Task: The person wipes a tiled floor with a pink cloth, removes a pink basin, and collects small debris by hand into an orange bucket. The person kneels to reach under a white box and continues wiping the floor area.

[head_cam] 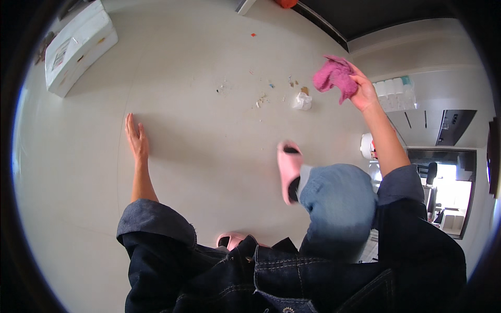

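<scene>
My right hand (364, 90) grips a crumpled pink cloth (336, 78), held out at the upper right. Part of the cloth hangs down below my fingers. On the left, my left hand (137, 137) hangs over the pale floor (188, 187) with nothing in it, its thumb apart from the fingers. Between the two hands, a crumpled piece of white tissue or plastic (302, 101) lies on the floor. Small crumbs and scraps (261, 100) are scattered to the left of it.
A white foam box (80, 49) stands at the upper left. My pink slippers (289, 172) are on my feet below. At the right are a white container (367, 146) and a pack of white rolls (393, 92). A small orange scrap (253, 35) lies farther off.
</scene>
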Demonstrator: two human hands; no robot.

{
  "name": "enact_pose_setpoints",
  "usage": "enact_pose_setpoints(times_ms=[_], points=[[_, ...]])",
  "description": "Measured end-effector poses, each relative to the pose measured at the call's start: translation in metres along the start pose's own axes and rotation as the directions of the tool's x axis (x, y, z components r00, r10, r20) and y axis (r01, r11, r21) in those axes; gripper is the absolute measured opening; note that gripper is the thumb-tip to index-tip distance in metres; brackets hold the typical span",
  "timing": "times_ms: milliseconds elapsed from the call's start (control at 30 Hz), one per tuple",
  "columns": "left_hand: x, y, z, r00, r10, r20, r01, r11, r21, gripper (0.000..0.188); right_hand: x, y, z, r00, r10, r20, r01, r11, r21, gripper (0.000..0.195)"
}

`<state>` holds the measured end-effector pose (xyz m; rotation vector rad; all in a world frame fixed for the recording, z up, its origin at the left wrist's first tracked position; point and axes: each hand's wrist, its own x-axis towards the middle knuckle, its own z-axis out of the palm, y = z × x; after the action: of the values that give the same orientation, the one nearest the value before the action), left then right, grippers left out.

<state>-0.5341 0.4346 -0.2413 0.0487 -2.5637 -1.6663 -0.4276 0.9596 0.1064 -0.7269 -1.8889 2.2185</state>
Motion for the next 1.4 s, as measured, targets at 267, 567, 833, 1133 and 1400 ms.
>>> enact_pose_setpoints(times_ms=[267,567,833,1133,1400], points=[[0.013,-0.038,-0.014,0.990,0.137,-0.023,-0.136,0.990,0.040,0.045,0.029,0.039,-0.047,0.980,0.038,-0.195,-0.038,0.999,0.004,0.058],[0.008,0.002,-0.011,0.933,-0.359,0.006,0.358,0.933,0.027,0.046,0.062,0.140,-0.181,0.977,0.099,-0.187,-0.102,0.995,-0.009,0.054],[-0.038,0.026,0.002,0.918,-0.238,-0.317,0.221,0.971,-0.087,0.039,-0.010,0.237,-0.021,0.653,0.479,0.587,-0.558,0.828,-0.055,0.052],[-0.059,0.137,0.059,0.925,-0.346,0.159,0.222,0.150,-0.964,0.072,-0.157,0.413,0.080,-0.019,-0.298,0.954,0.972,0.220,0.088,0.033],[-0.067,0.149,0.051,0.918,-0.364,0.159,0.251,0.222,-0.942,0.075,-0.049,0.388,0.073,0.350,-0.384,0.854,0.936,0.105,-0.337,0.033]])
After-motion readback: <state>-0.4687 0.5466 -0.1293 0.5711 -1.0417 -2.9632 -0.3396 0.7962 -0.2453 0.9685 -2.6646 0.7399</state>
